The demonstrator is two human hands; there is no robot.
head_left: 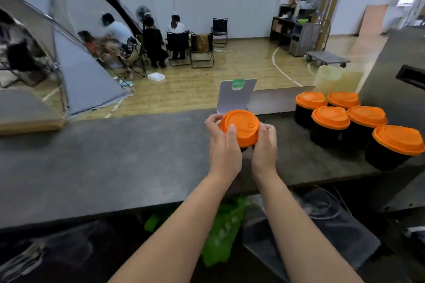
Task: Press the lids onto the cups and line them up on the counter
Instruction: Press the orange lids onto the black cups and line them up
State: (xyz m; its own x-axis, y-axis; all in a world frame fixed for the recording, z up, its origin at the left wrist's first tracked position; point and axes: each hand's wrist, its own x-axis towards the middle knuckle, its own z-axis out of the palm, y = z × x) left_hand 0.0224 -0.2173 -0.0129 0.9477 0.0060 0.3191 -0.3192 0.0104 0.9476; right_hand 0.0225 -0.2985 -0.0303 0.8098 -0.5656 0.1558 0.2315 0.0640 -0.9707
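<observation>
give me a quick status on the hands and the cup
Left hand and right hand both grip the orange lid on the cup. Five lidded cups grouped at right. Nothing in the way.

Counter (115, 156) (dark) with lidded cups (330, 125)

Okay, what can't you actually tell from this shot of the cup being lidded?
Head view only:
- The cup under the held orange lid: almost wholly hidden by the left hand and right hand.
- Whether that lid is fully seated: its rim is covered by fingers.
- The nearest lidded cup: cut off by the right edge.
</observation>
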